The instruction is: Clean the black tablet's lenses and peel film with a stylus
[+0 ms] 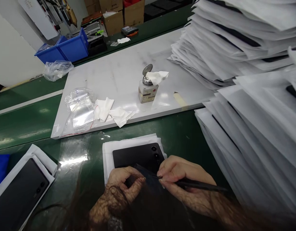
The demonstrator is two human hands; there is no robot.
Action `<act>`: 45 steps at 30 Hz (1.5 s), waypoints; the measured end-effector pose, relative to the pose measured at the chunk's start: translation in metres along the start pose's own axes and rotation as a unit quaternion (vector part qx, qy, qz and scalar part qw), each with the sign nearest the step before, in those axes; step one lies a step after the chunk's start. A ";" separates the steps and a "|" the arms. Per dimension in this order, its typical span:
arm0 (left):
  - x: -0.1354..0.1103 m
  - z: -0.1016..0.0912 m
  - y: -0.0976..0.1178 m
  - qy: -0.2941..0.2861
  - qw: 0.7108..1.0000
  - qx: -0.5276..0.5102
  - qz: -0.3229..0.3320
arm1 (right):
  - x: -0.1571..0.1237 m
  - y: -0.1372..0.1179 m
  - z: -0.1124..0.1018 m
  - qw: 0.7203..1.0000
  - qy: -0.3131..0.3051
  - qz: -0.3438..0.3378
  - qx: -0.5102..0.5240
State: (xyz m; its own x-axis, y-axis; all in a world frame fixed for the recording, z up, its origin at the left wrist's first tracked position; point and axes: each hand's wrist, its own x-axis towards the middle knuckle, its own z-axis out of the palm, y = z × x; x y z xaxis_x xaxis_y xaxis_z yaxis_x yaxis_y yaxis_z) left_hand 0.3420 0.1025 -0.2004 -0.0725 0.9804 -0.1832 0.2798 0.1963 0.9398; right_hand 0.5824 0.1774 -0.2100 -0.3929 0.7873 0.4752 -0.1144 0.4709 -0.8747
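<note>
Between my hands is a thin, transparent film [151,180], its outline hard to make out against the dark background. Thumb and forefinger of my left hand [125,186] are pinched at its left side. My right hand [186,179] grips dark tweezers [201,185], whose tip end is by the film and whose other end points right. Just beyond my fingers lies a black device [135,155] with round camera lenses at its upper right, resting on a white sleeve [108,158]. My hands hide its near part.
A second black device [22,195] on a white sleeve lies at left. Tall stacks of white sleeves [225,115] stand at right. On a white board [124,73] are a dispenser bottle [148,91], wipes [121,116] and clear bags [82,112]. Blue bins [73,48] stand behind.
</note>
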 end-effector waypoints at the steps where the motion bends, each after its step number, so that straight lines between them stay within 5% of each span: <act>1: 0.000 0.000 0.001 -0.001 1.000 0.003 0.002 | -0.003 0.000 0.001 1.000 -0.004 -0.003 0.004; 4: -0.004 0.002 0.000 -0.005 1.000 0.010 -0.020 | -0.009 0.001 0.006 0.999 0.018 0.013 0.031; 6: -0.011 0.006 -0.006 0.024 0.998 0.014 -0.051 | -0.008 0.006 0.008 0.989 0.114 0.066 0.061; 9: -0.020 0.012 -0.026 0.078 0.994 0.012 -0.076 | -0.001 0.021 0.006 0.929 0.284 0.200 0.129; 11: -0.022 0.014 -0.040 0.068 0.996 0.015 -0.063 | 0.003 0.032 0.005 0.889 0.318 0.282 0.172; 15: -0.023 0.013 -0.051 0.052 0.997 0.032 -0.037 | 0.001 0.044 0.005 0.869 0.304 0.338 0.193; 22: -0.029 0.018 -0.029 0.083 0.993 0.035 -0.070 | -0.004 0.043 0.009 0.881 0.306 0.323 0.160; 45: -0.034 0.016 -0.025 0.105 0.984 0.143 -0.026 | -0.001 0.039 0.010 0.880 0.308 0.335 0.135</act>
State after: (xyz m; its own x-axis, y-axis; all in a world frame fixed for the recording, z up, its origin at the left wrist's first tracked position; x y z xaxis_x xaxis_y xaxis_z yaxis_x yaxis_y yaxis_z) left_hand 0.3532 0.0645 -0.2223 -0.2824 0.9494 -0.1373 0.5263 0.2730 0.8053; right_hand 0.5689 0.1905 -0.2458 0.1049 0.9578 -0.2678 -0.2902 -0.2280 -0.9294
